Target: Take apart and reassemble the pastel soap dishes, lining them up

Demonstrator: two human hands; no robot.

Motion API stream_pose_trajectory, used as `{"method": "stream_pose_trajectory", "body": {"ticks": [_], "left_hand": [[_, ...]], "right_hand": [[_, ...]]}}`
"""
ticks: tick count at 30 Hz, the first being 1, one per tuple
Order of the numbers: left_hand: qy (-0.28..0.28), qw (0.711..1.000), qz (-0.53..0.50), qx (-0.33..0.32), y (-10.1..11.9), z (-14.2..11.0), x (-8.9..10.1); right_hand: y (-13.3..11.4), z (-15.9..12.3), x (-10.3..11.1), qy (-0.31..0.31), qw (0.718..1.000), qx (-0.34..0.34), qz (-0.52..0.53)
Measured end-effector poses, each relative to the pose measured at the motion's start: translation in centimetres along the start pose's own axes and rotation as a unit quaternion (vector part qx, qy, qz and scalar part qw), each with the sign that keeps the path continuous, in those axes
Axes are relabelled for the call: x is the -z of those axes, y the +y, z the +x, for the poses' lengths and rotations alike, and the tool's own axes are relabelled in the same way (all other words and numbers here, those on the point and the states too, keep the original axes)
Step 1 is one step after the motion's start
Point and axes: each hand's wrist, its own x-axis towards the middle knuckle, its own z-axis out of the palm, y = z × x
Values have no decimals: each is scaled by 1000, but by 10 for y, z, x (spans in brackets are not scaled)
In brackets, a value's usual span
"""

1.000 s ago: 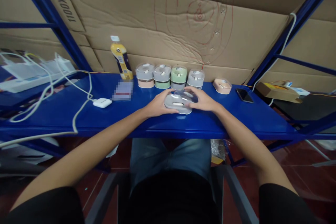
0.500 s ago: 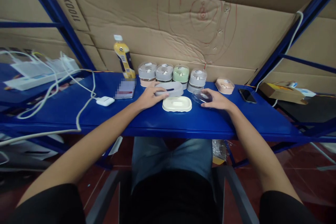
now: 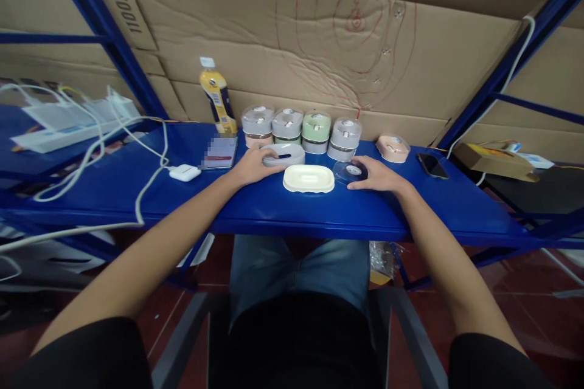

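Note:
My left hand is closed around the left end of a grey oval box piece with a dark slot in it. In front of that piece, a cream oval tray with a raised middle sits on the blue table, touched by neither hand. My right hand grips the right side of a clear plastic lid, thumb at its near edge and fingers behind. A round white label shows on the lid, low over or on the tabletop.
Behind stand stacked clear-lidded boxes in grey and green. A pink box and a phone lie to the right. On the left are a yellow bottle, a pixelated flat item, a white earbud case and white cables.
My left hand has shifted the grey oval piece left, away from the clear lid. The lid lies flatter in my right hand, and its label now shows. The cream tray stays in place.

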Motion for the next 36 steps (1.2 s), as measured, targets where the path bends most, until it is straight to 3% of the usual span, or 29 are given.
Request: {"method": "stream_pose_trajectory", "body": {"ticks": [6, 9, 13, 18, 24, 32, 36], "left_hand": [[62, 994, -48, -80, 33, -9, 3], [11, 987, -77, -140, 55, -18, -5], [-44, 985, -88, -143, 70, -24, -17], [-52, 988, -102, -104, 72, -22, -26], [-64, 988, -117, -76, 71, -22, -28], [-75, 986, -132, -67, 65, -20, -31], [-84, 986, -117, -79, 68, -21, -24]], "right_hand": [[-1, 0, 3, 49, 998, -24, 30], [-9, -3, 6, 101, 991, -11, 91], [-36, 2, 5, 114, 978, 74, 157], [-74, 32, -12, 30, 975, 186, 114], [-85, 54, -29, 4, 973, 214, 83], [-90, 45, -31, -22, 980, 191, 60], [-90, 14, -28, -11, 990, 142, 11]]}}
